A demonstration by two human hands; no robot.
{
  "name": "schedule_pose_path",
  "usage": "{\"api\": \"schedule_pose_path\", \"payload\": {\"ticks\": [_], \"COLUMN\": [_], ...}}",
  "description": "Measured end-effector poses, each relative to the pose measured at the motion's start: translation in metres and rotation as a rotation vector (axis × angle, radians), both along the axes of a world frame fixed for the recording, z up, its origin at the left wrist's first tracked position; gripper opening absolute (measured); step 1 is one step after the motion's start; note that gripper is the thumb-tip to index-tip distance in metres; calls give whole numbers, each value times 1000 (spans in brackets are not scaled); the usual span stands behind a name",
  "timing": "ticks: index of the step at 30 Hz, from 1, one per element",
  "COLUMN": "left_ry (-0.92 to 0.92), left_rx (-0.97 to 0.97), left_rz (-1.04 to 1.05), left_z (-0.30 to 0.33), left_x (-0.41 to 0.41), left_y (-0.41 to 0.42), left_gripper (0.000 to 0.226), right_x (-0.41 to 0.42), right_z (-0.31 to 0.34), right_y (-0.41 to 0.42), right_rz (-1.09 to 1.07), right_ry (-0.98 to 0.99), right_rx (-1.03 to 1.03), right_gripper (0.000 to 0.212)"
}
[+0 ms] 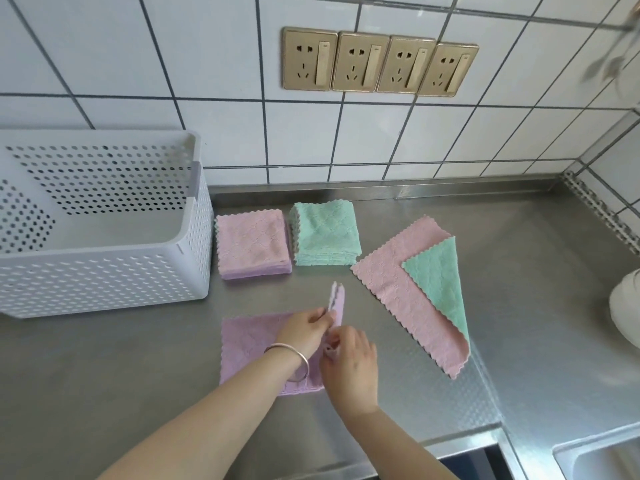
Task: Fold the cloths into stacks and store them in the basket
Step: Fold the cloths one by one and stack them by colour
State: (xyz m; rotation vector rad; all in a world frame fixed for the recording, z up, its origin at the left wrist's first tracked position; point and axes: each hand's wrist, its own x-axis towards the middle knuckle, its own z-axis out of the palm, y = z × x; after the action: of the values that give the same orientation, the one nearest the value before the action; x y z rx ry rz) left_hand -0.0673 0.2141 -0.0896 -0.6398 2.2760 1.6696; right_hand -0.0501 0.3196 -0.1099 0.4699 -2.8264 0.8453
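Both hands, left (304,329) and right (349,358), had fingers pinched on the raised edge of the purple cloth (249,344) lying on the surface (104,368), with the basket (104,271) well off left. Best bet was matching corners before pressing the crease flat.

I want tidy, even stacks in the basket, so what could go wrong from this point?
1. Both hands, left hand and right hand, pinch the purple cloth at one raised edge; if the corners sit unevenly, the fold may come out crooked.
2. The pink stack and green stack lie close together, so lifting one could nudge the other.
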Motion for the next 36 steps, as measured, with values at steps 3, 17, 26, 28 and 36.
{"api": "schedule_pose_path", "payload": {"ticks": [3, 17, 26, 28, 36], "left_ry": [-63, -62, -212, -229, -71], "left_rx": [169, -62, -134, -134, -296], "left_rz": [142, 337, 411, 454, 512], "left_z": [-1, -20, -43, -46, -48], "left_x": [-1, 51, 68, 71, 82], "left_y": [-10, -76, -101, -101, -88], "left_gripper": [51, 35, 26, 29, 37], "right_x": [4, 18, 25, 25, 24], "right_z": [4, -23, -45, -47, -53], "right_y": [-15, -30, -39, -39, -38], "right_rz": [170, 444, 516, 517, 542], "right_ry": [146, -21, -144, -143, -201], "right_rx": [-17, 246, 475, 499, 542], "right_gripper": [18, 84, 100, 97, 78]}}
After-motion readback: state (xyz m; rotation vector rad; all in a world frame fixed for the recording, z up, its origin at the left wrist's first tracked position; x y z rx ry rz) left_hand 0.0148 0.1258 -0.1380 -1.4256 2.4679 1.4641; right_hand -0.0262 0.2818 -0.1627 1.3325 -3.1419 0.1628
